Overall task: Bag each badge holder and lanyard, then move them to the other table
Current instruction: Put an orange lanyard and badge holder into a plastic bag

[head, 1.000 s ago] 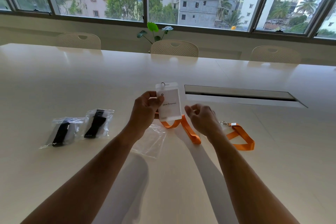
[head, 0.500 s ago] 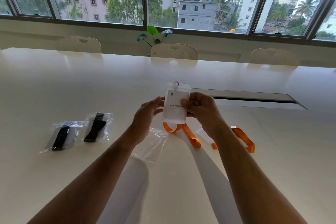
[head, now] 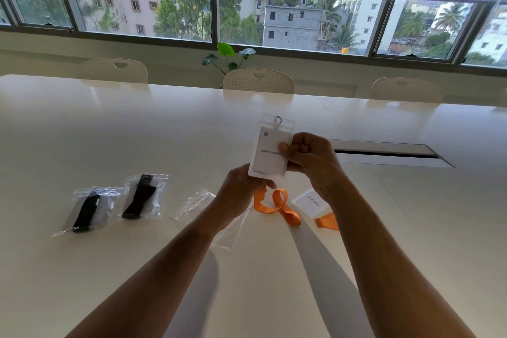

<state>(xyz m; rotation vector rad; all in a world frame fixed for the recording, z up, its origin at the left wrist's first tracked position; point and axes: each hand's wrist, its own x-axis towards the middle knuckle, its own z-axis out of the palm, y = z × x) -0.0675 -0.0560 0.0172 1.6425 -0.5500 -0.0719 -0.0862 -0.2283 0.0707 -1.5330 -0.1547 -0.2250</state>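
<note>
I hold a clear badge holder (head: pixel 270 149) with a white name card upright above the table. My right hand (head: pixel 308 158) pinches its right edge with the thumb across the card. My left hand (head: pixel 241 189) grips its bottom edge. Under my hands an orange lanyard (head: pixel 279 207) lies looped on the table. A second badge holder (head: pixel 311 203) with a white card lies flat beside my right wrist, with more orange strap (head: pixel 327 221) next to it. An empty clear bag (head: pixel 194 204) lies left of my left wrist.
Two sealed clear bags with black lanyards (head: pixel 92 207) (head: pixel 142 196) lie at the left on the white table (head: pixel 411 228). A cable slot (head: pixel 384 153) runs behind my right hand. Chairs (head: pixel 258 81) line the far edge below the windows.
My right hand came up and took the badge holder's right edge. My left hand slid from its left side down to its bottom edge. The second badge holder has come into view.
</note>
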